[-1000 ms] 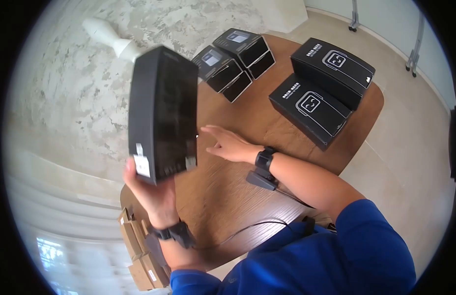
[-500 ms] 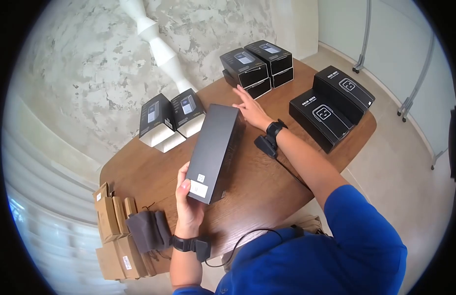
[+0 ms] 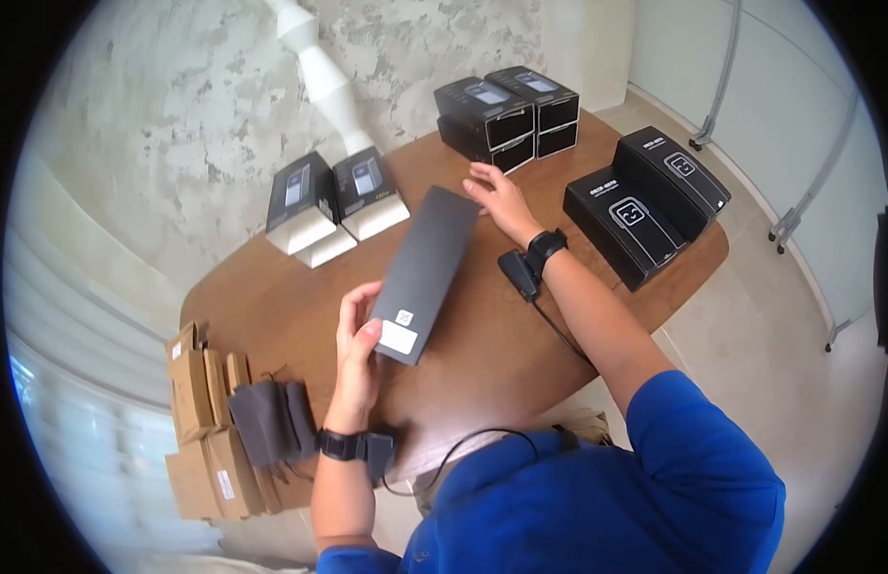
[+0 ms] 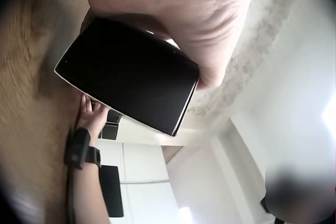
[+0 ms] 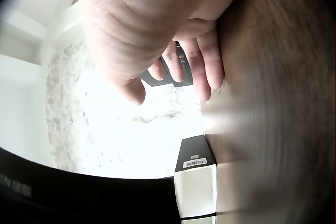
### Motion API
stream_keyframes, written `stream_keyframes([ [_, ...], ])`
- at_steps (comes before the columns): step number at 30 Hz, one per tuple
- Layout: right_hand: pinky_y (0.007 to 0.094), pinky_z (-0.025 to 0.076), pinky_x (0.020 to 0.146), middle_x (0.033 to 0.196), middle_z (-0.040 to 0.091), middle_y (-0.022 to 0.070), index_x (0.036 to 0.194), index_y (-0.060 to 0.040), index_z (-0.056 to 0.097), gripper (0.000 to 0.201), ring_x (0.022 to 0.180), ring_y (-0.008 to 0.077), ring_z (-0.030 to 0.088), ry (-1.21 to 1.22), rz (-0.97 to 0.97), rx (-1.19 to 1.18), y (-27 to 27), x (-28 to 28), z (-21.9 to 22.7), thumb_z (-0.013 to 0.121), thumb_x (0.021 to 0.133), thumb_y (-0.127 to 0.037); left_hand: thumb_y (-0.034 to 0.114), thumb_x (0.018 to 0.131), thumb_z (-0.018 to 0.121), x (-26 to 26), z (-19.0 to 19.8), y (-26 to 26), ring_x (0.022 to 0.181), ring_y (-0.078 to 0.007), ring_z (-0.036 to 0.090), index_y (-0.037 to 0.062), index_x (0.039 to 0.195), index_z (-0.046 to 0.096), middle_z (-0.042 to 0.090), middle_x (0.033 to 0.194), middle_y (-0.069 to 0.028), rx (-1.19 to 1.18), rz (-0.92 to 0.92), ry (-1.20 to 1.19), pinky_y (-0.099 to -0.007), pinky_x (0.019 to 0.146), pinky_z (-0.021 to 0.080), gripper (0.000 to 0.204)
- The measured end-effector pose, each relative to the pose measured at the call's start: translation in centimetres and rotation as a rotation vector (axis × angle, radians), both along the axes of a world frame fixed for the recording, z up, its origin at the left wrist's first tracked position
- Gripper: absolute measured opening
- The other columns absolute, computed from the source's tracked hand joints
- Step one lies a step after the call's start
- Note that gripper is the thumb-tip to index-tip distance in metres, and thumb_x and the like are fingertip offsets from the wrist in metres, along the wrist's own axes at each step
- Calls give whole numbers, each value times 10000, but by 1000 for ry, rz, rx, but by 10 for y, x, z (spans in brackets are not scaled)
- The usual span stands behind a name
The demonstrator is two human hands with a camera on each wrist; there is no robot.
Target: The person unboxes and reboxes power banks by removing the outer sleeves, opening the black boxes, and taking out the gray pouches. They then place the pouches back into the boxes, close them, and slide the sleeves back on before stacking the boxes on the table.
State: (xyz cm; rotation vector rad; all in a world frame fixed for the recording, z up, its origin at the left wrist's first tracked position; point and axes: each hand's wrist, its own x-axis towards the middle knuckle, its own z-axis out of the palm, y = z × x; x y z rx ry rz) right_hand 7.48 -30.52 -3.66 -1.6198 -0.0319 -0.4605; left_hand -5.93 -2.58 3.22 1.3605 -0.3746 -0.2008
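Note:
A long black box (image 3: 427,268) with white labels at its near end is held at a slant over the wooden table. My left hand (image 3: 356,344) grips that near end, thumb by the label and fingers along the side. In the left wrist view the end face of the box (image 4: 126,77) fills the space under the palm. My right hand (image 3: 503,206) is at the far end, fingers extended, fingertips right beside the box corner. From the right wrist, its fingers (image 5: 197,69) appear straight and spread, close over the tabletop (image 5: 278,108).
Two black boxes with white ends (image 3: 369,187) stand at the back left. Several stacked black boxes (image 3: 497,110) are at the back, and black boxes with a face drawing (image 3: 628,218) at right. Cardboard boxes (image 3: 200,402) and a dark grey cloth pouch (image 3: 267,421) occupy the left edge.
The box, raised nearly upright a second ago, has come down and tipped away over the table, its plain grey-black face now upward. My right hand has moved toward its far end.

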Motion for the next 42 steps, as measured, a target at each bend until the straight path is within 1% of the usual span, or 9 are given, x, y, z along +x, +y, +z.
stream_keyframes([
  [8,219,504,702,1071,668,84,1165,-3,592,410,834,101,619,118,236,128,-7,-42,3,529,957,-351,237,613,797,-3,21,23,1303,-295,373,94,1267,468,364,1401,-145,947,-328,-639,-391,1077,306,746],
  [16,199,460,814,1091,669,76,1188,-1,589,435,899,72,569,229,493,-128,5,-66,18,453,990,-364,337,669,832,12,-1,57,1346,-296,327,60,1473,225,189,1529,-178,836,-219,-522,-384,1095,293,1045],
  [19,227,479,677,916,696,43,1009,-40,660,492,778,87,609,370,350,-203,3,-76,34,489,945,-496,386,844,688,22,-26,65,1169,-252,496,15,1407,345,392,1410,-196,586,-116,-268,-353,976,415,757],
  [23,211,483,534,726,675,73,866,-27,661,586,567,109,600,582,350,-595,-18,-81,48,463,929,-575,379,971,494,21,-18,64,647,-219,651,-108,1006,605,645,774,-156,762,149,-3,-301,643,544,501],
  [25,198,464,447,569,605,68,758,-18,634,633,437,123,551,648,368,-411,-7,-92,60,451,923,-601,391,976,482,20,-17,65,472,-154,579,-94,949,606,604,675,-112,503,-91,227,-255,476,509,502],
  [30,191,446,585,653,561,-10,764,-61,594,510,588,76,536,615,396,-509,6,-94,61,473,955,-519,385,981,478,26,-28,65,571,-141,598,-75,973,609,625,767,-114,437,-109,225,-256,489,518,479],
  [33,244,490,763,911,668,123,943,-4,611,479,855,131,624,381,271,-650,6,-85,42,567,916,-480,357,964,526,26,-31,60,696,-153,624,-92,1056,592,629,833,-112,427,-21,219,-262,568,532,463],
  [36,305,371,998,1171,595,136,1177,0,520,426,1128,193,535,224,314,-298,21,-86,41,644,901,-300,298,929,607,21,-37,48,942,-132,577,-84,1251,489,602,1017,-92,296,35,205,-263,845,472,513],
  [42,324,301,1066,1299,506,127,1287,-12,454,492,1265,206,425,108,337,-112,37,-83,34,660,889,-212,221,904,647,17,-41,40,937,-126,568,-77,1284,454,595,1030,-71,-26,117,273,-247,836,467,520],
])
